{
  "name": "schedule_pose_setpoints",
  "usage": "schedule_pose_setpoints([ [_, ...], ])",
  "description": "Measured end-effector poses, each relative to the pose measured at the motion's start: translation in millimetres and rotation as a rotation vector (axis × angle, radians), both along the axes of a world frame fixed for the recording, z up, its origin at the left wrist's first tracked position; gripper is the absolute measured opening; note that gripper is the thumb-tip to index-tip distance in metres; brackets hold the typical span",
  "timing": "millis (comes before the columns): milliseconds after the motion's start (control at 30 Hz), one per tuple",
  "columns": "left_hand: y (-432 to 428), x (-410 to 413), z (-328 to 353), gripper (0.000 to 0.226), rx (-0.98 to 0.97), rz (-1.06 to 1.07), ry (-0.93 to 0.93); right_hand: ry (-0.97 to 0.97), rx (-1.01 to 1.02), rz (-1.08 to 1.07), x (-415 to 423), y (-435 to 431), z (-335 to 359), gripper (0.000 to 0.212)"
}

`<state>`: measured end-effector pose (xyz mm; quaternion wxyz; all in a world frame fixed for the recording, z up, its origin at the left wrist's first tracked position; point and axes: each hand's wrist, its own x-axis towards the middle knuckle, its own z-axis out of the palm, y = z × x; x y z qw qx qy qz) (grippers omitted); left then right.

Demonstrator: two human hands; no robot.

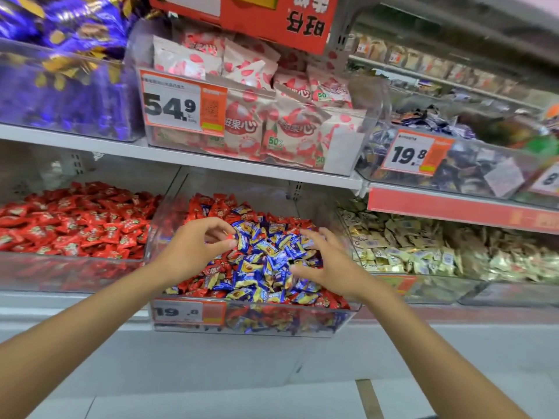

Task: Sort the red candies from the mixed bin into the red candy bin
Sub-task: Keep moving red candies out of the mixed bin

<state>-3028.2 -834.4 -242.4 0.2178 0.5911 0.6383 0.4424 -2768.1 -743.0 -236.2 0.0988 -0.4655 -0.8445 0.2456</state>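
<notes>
Two bare forearms reach up from the bottom of the view into the mixed bin (302,323), a clear tub on the lower shelf. The left hand (193,249) has its fingers curled, thumb and forefinger pinching what looks like a red candy (230,236) (only a sliver of red shows between them). The right hand (331,263) lies spread and loose over the blue wrappers (272,261), grasping nothing. More red candies (211,207) crowd the bin's back-left corner and its front edge. The red candy bin (75,275) sits just beside the mixed bin on its left, so the drop lies leftward, and the left hand is plainly the nearer one. Above, an upper shelf carries white-and-red packets (257,128) behind a price tag (181,101).
</notes>
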Motion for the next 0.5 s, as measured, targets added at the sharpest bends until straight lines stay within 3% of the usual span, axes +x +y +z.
schedule_pose_setpoints([
  [67,0,-3,1,0.008,0.043,0.068,0.012,0.020,0.009,-0.068,-8,8,1,0.091],
  [233,-2,-17,1,0.006,0.095,0.141,-0.037,-0.147,-0.093,-0.124,-47,19,-23,0.106],
  [400,0,-18,7,0.008,0.144,0.176,-0.106,-0.055,-0.027,-0.047,-96,14,-28,0.100],
  [500,2,-16,9,0.008,0.164,0.203,-0.128,0.056,-0.033,0.113,-109,5,-26,0.089],
])
